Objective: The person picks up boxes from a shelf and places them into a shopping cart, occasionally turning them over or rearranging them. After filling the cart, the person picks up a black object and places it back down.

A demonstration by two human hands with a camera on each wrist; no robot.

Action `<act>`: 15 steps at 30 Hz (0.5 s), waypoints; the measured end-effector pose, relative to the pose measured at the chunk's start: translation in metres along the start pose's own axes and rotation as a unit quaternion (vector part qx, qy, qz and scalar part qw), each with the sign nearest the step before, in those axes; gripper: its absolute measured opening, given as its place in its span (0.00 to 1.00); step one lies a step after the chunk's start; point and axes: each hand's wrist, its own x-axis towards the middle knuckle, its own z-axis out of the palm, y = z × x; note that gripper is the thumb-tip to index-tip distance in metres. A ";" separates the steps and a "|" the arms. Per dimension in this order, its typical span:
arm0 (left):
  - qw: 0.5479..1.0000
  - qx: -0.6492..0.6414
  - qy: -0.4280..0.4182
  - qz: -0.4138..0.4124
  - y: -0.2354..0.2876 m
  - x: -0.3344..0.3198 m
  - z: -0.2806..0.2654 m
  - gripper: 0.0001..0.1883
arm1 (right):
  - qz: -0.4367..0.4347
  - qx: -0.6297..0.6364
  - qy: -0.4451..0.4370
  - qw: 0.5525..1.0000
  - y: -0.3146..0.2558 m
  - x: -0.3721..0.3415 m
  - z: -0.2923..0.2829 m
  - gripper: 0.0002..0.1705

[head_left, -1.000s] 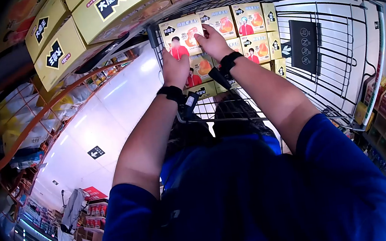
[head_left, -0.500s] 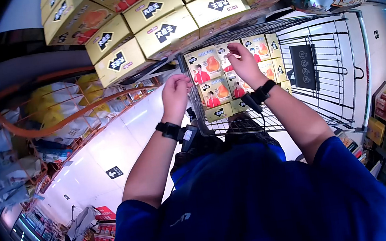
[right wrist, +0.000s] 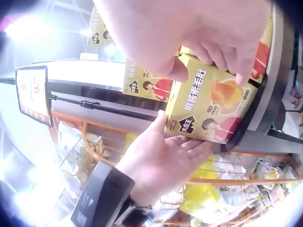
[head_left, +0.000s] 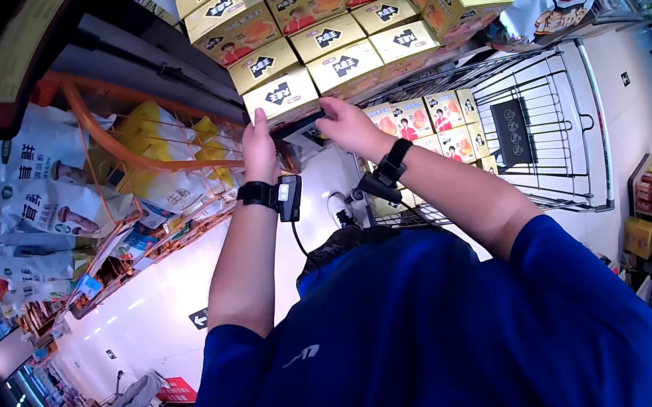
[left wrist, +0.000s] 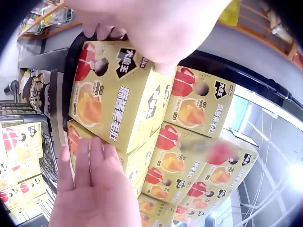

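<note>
In the head view, my left hand [head_left: 259,150] is at the left end of a yellow box [head_left: 279,94] on the stack's front corner, and my right hand [head_left: 353,127] is by its right end. Seen from the left wrist, the left hand [left wrist: 161,28] holds the upper end of the box [left wrist: 106,94], thumb along an edge. The right hand [left wrist: 94,189] lies at the opposite end, palm showing. From the right wrist, the right thumb and fingers grip the box [right wrist: 208,104]; the left hand's [right wrist: 165,158] thumb rests at its corner, fingers partly hidden.
A wire shopping cart [head_left: 555,132] at the right holds several similar boxes [head_left: 445,109]. More boxes [head_left: 344,61] are stacked behind the held one. An orange-framed rack [head_left: 95,135] with bagged goods stands at the left, white snack bags [head_left: 555,0] at the upper right.
Both hands have left the box in the cart and moved left to the stack's corner box. The head view has shifted, showing more of the stack and the left rack.
</note>
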 end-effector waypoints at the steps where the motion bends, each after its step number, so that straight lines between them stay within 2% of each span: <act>1: 0.999 0.026 -0.025 0.001 0.003 -0.003 -0.002 0.28 | 0.007 -0.032 0.021 0.999 -0.003 0.001 0.005 0.33; 2: 0.999 0.023 -0.027 0.000 -0.003 -0.003 -0.005 0.28 | 0.007 -0.035 0.022 0.999 -0.004 0.000 0.008 0.33; 4: 0.997 0.016 -0.027 0.067 -0.015 -0.002 -0.007 0.27 | 0.033 -0.050 0.051 0.997 -0.004 -0.001 0.013 0.34; 6: 0.996 0.013 -0.045 0.081 -0.023 -0.007 -0.011 0.26 | 0.010 -0.046 0.050 0.998 -0.003 -0.001 0.016 0.34; 8: 0.995 0.015 -0.058 0.077 -0.024 -0.014 -0.015 0.26 | -0.016 -0.041 0.052 0.998 0.000 0.001 0.018 0.34; 10: 0.995 0.009 -0.068 0.079 -0.033 -0.007 -0.020 0.25 | 0.002 0.023 0.006 1.000 0.006 0.004 0.018 0.34; 11: 0.994 -0.006 -0.074 0.077 -0.038 -0.001 -0.021 0.24 | -0.059 0.040 0.024 0.997 0.020 0.011 0.020 0.39; 12: 0.994 -0.021 -0.081 0.076 -0.033 0.000 -0.020 0.24 | -0.034 0.071 0.000 0.997 0.009 0.005 0.017 0.38; 13: 0.993 -0.016 -0.089 0.072 -0.028 -0.001 -0.021 0.23 | -0.042 0.014 0.023 0.999 0.009 0.003 0.016 0.37; 14: 0.992 0.027 -0.096 0.082 -0.022 -0.002 -0.024 0.23 | -0.049 -0.043 0.047 0.997 0.004 -0.001 0.014 0.36; 15: 0.988 0.093 -0.061 0.105 -0.021 -0.001 -0.028 0.24 | -0.052 0.008 0.023 0.998 -0.013 -0.010 0.006 0.32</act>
